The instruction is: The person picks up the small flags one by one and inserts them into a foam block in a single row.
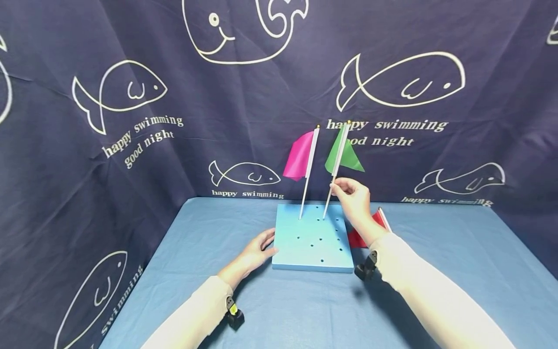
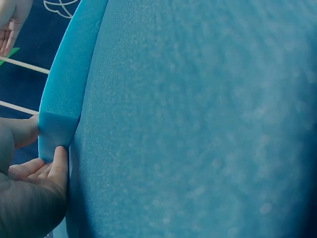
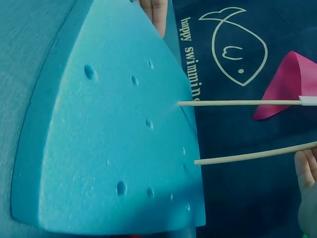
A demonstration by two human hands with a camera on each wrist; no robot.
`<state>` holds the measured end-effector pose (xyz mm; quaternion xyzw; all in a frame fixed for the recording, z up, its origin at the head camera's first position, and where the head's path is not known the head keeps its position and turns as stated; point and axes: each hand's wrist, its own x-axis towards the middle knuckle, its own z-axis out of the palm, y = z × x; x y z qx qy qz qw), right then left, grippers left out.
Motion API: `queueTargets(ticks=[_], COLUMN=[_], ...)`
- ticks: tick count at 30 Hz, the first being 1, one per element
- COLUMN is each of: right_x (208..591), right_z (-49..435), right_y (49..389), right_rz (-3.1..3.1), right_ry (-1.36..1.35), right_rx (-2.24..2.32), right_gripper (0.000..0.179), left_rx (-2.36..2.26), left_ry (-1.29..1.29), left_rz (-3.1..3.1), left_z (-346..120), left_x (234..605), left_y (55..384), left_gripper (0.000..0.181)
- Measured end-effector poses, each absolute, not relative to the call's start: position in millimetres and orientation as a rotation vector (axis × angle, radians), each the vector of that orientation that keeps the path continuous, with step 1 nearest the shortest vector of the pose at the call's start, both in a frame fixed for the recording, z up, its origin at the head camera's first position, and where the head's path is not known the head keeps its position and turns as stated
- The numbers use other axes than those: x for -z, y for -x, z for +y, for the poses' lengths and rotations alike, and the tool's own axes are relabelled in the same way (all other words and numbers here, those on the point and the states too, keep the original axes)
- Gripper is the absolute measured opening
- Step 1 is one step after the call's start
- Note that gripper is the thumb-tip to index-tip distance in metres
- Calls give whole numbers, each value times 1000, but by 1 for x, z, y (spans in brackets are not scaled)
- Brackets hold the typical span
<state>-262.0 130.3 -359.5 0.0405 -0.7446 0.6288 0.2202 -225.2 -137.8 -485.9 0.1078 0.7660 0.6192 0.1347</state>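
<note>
A light blue foam board [image 1: 292, 247] with several small holes lies on the table. My left hand [image 1: 253, 253] holds its left edge; in the left wrist view the thumb [image 2: 22, 131] is on the top side and fingers on the side face. My right hand [image 1: 355, 199] pinches the wooden stick of a green flag [image 1: 348, 157], which leans slightly right. In the right wrist view that stick's lower tip [image 3: 198, 162] is right at the board's surface, near a hole. A pink flag [image 1: 300, 156] stands in the board to its left.
A red flag [image 1: 358, 239] lies right of the board, partly hidden by my right forearm. Blue cloth [image 1: 244, 310] covers the table. A dark curtain [image 1: 244, 111] with white fish drawings hangs close behind the board.
</note>
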Motion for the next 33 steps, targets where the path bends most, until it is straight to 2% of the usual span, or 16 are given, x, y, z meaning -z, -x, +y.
queueTargets(ticks=[11, 33], right_x=[392, 403], right_z=[128, 122], right_y=[293, 293], right_rz=[-2007, -2093], right_ry=[-104, -72], right_rx=[-1749, -1725], right_gripper=[15, 16], left_rx=[-1801, -1800], left_ry=[-327, -327], left_rz=[2227, 2235], left_z=[-138, -138], left_x=[486, 482], left_y=[225, 223], left_gripper=[60, 60])
